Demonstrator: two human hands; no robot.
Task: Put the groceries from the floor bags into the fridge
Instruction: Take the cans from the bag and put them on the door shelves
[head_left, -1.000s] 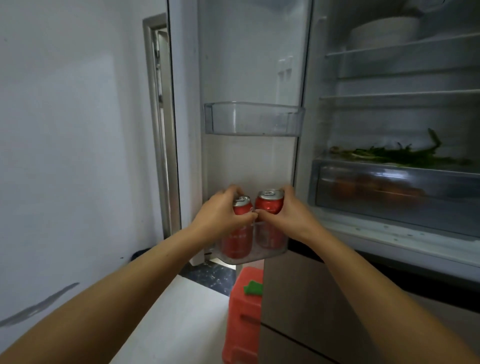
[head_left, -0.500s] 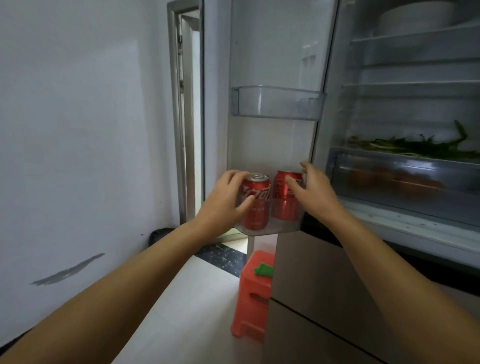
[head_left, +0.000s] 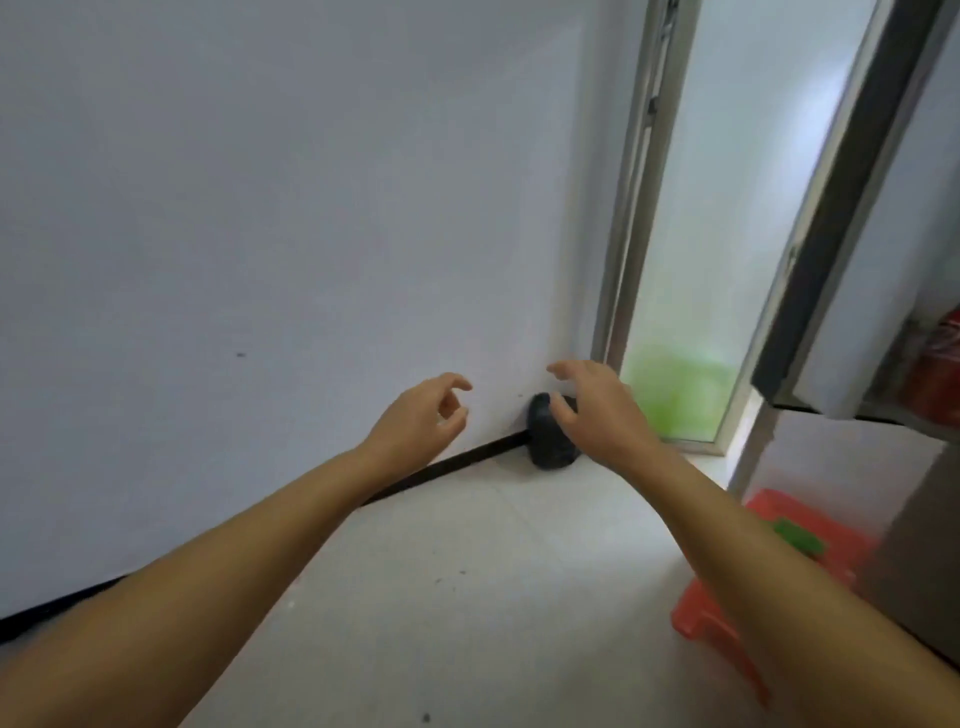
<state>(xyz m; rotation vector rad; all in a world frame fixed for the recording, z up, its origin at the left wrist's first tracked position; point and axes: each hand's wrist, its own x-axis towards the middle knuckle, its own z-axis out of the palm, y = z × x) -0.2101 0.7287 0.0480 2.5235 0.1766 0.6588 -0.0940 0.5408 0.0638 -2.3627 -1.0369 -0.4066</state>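
While both hands (head_left: 509, 410) hang loose, empty | white wall (head_left: 260, 208) | pale tile floor (head_left: 467, 597) | red stool (head_left: 727, 613) rt.

From my feed I see both forearms bare w/ no sleeves, left hand (head_left: 423, 415) and right hand (head_left: 592, 410) bare too, no gloves, rings, watch or bands on wrists, fingers (head_left: 457, 383) slim, nails short.

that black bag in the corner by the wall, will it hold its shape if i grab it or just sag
The black bag looks like thin, soft plastic slumped into a lump against the wall, so it will probably sag and crumple. Its rounded bulge suggests contents that may shift. How heavy it is cannot be told.
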